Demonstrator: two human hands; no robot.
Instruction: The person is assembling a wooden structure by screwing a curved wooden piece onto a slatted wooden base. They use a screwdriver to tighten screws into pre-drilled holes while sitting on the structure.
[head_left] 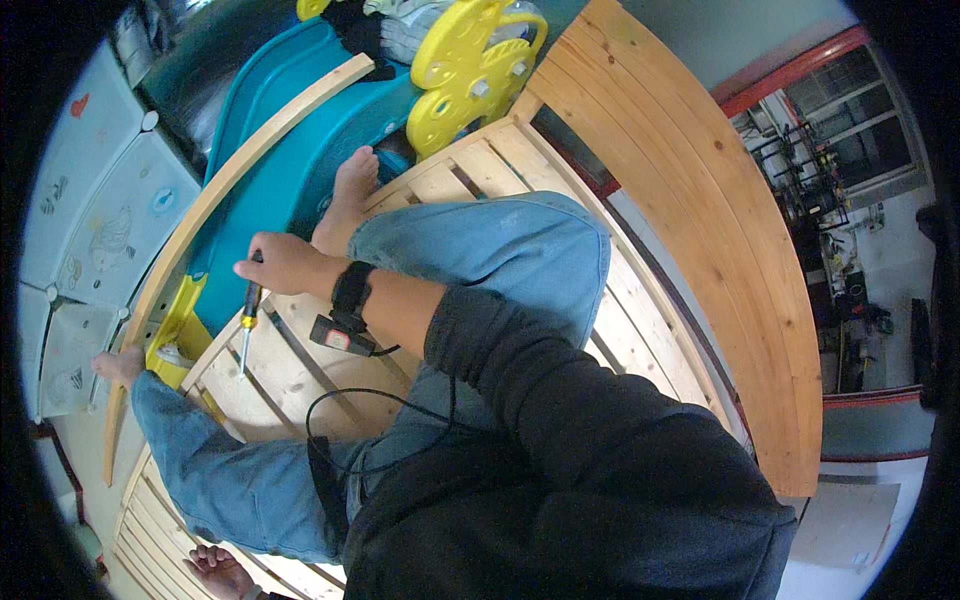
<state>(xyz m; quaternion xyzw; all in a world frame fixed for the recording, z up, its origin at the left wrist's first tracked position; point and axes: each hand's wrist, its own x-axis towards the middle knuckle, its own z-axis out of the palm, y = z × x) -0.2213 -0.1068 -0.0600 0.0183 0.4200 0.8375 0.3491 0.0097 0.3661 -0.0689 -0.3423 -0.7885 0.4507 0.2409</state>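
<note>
My right hand (285,264) is closed round the black-and-yellow handle of a screwdriver (249,311). Its metal shaft points down toward the pale wooden slats (330,380) of a bed frame, where I sit. Whether the tip touches a slat I cannot tell. At the lower left edge, my left hand (220,574) rests beside my leg over the slats, fingers loosely bent and apart, holding nothing. A long wooden rail (228,178) stretches along the frame's left side, past my foot. On my right wrist is a black band (351,296), with a small black box (343,337) close by.
A black cable (390,397) loops over my lap. Beyond the frame stands a teal plastic slide (270,130) with yellow butterfly-shaped parts (470,80). To the right rises a wooden headboard (690,200); at the left are pale cabinet panels (100,220). Cluttered shelves (800,180) are farther right.
</note>
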